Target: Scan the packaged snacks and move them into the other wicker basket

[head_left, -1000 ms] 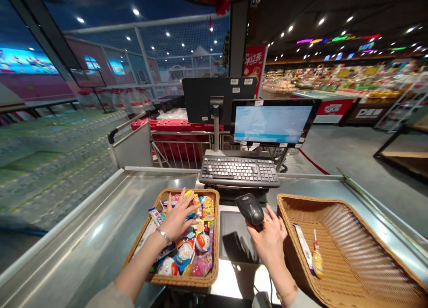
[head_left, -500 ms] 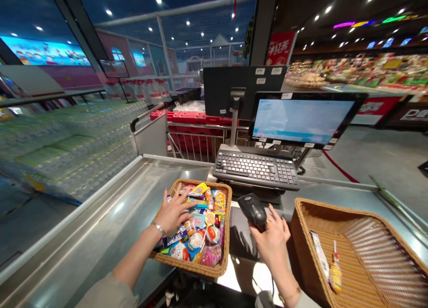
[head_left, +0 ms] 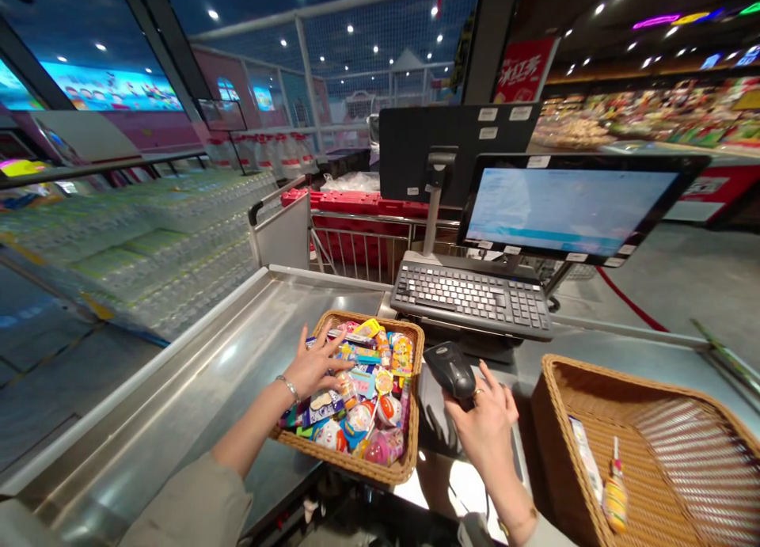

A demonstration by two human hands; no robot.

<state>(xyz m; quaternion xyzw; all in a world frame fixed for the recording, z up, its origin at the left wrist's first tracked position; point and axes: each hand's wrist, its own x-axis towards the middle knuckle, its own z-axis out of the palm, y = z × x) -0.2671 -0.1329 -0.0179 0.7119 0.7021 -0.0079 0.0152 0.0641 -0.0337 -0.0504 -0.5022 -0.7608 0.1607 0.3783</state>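
My left hand [head_left: 313,366], fingers spread, hovers over or rests on the packaged sweets and small toys [head_left: 362,393] that fill a wicker basket [head_left: 412,444]; whether it touches them I cannot tell. In my right hand [head_left: 488,420] is a black handheld barcode scanner [head_left: 451,369], its head tilted up and to the left, near the first basket's right side. A larger wicker basket [head_left: 541,420] stands to the right of that hand. Inside it lie a slim white packet [head_left: 587,456] and a yellow striped item with a stick-like end [head_left: 616,495].
A black keyboard [head_left: 472,298] sits behind the scanner, below a lit screen [head_left: 570,207] and a dark monitor back [head_left: 448,151]. The metal counter [head_left: 219,373] runs left with a raised rim. Beyond it are a cart [head_left: 282,222] and stacked bottles [head_left: 148,254].
The whole view has shifted, so the counter items sit slightly further right. Both hands keep nearly the same pose, the left above the sweets and the right around the scanner.
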